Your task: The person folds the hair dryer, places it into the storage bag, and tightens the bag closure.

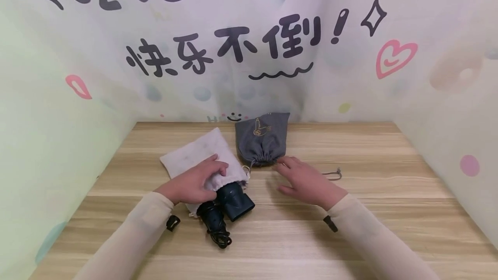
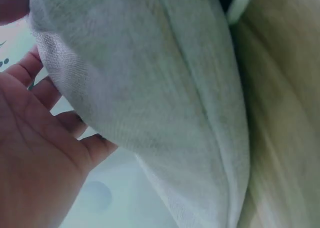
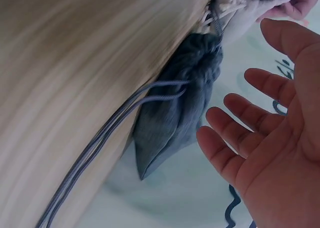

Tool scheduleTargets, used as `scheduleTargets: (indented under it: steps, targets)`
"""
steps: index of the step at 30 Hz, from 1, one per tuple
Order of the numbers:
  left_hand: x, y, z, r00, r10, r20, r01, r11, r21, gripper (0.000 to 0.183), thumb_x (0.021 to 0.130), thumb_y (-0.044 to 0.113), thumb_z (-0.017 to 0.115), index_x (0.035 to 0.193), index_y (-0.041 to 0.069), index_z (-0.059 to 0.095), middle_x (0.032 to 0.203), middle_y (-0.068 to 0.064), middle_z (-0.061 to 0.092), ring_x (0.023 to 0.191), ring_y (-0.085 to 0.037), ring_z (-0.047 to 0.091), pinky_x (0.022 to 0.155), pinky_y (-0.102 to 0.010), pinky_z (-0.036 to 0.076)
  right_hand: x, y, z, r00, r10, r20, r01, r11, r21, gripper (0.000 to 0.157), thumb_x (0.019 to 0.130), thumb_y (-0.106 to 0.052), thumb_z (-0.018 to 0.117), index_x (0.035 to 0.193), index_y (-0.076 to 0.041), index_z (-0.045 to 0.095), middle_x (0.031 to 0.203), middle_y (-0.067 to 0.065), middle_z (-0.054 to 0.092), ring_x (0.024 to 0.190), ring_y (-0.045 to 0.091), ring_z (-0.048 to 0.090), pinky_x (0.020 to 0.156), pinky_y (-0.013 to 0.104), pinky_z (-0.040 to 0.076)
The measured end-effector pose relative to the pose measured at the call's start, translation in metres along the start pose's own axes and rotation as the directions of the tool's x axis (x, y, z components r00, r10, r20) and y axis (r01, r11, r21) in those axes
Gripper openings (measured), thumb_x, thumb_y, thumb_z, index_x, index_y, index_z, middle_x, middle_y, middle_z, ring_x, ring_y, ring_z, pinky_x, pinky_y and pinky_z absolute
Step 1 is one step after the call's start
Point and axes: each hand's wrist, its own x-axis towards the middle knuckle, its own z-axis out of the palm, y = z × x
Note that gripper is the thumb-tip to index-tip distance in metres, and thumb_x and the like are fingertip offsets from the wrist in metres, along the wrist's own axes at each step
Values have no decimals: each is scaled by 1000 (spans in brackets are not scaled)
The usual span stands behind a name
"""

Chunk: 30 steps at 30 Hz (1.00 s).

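Note:
A white drawstring bag [image 1: 202,154] lies on the table, a dark hair dryer [image 1: 234,202] sticking out of its mouth. The dryer's cord [image 1: 220,236] is bundled by the handle. My left hand [image 1: 192,182] holds the bag near its mouth, thumb beside the dryer; in the left wrist view its fingers [image 2: 45,90] reach behind the pale cloth. A grey drawstring bag [image 1: 262,139] with a gold print lies farther back, its gathered mouth facing me. By that mouth is my right hand [image 1: 307,180], whose fingers [image 3: 235,135] are loosely spread and hold nothing in the right wrist view.
The grey bag's drawstring [image 1: 332,174] trails right across the wooden table [image 1: 288,245]. Behind the table hangs a white printed cloth [image 1: 342,85] with dark lettering, and pale cloth also covers both sides.

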Motion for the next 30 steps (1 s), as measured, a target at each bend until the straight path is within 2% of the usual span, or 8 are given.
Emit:
scheduleTargets:
  steps: [4,10,13,16,18,22,25,30]
  targets:
    - [-11,5,-1,999,9,-52,-7,1000,28,41,79,17,66,118,11,59,149,-16,43,147,-43,17,114,-57,24,10,-12,2,999,-41,-7,41,999,18,51,90,-28,74,133,-5,59,131,16,55,120,33,55,97,48,47]
    - [-33,11,-2,984,19,-175,14,983,183,44,82,19,67,123,4,60,143,-21,48,138,-46,33,109,-57,32,25,-24,0,996,-88,-6,88,995,40,53,91,-31,72,135,-7,57,132,13,54,121,28,54,99,44,46]
    - [-43,18,2,974,-25,-224,82,966,247,48,86,27,70,126,2,59,139,-22,50,131,-43,44,106,-55,37,34,-30,0,996,-84,29,82,995,55,55,93,-36,69,138,-9,55,138,12,52,126,27,51,102,43,44]
    - [-57,27,10,964,-101,-247,162,957,242,66,86,45,73,132,1,57,138,-22,50,127,-40,48,103,-54,41,47,-38,1,995,-84,60,81,995,63,62,92,-43,68,141,-9,53,143,13,48,130,27,48,104,42,43]
    - [-66,33,16,958,-160,-237,213,951,223,84,82,59,72,138,1,52,141,-23,47,128,-40,47,102,-54,42,56,-44,2,993,-88,81,83,994,66,68,90,-48,69,144,-11,50,147,12,46,132,26,47,105,40,42]
    - [-79,40,29,961,-246,-128,269,936,225,112,76,77,62,152,0,34,153,-27,31,138,-44,35,103,-56,40,68,-55,4,980,-121,156,101,987,126,82,86,-52,72,152,-14,40,156,11,35,140,26,38,109,39,37]
    - [-81,43,36,963,-264,-58,270,933,237,118,76,81,59,154,-2,28,157,-30,20,141,-48,26,104,-58,38,73,-60,6,965,-150,213,110,976,186,85,87,-48,73,155,-15,35,161,8,27,146,23,27,113,37,31]
    - [-74,45,41,960,-274,-47,277,924,263,124,72,84,59,151,-8,31,155,-38,16,142,-52,22,105,-57,38,74,-62,10,948,-192,255,130,962,240,77,90,-44,70,154,-16,38,161,4,28,148,18,24,115,33,27]
